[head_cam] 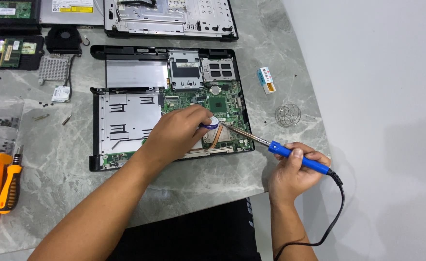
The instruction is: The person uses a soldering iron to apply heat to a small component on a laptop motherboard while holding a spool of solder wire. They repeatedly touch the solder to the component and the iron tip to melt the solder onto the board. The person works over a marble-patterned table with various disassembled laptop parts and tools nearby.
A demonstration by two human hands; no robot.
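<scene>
Blue-handled soldering iron (276, 146), gripped in the closed right hand (295, 169), tip best held steady against the small solder spool (212, 123) pinched by the left hand (179, 133) over the motherboard (218, 104) near the bench's right edge

Small white, blue and orange box (266, 80) on the table (271, 29), right of the opened laptop (126, 116).

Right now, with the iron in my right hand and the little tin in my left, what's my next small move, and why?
Probably ease the iron tip a touch left into the tin. The tip sits just beside it, the left hand steadies the tin over the board, and the right hand grips the blue handle.
</scene>
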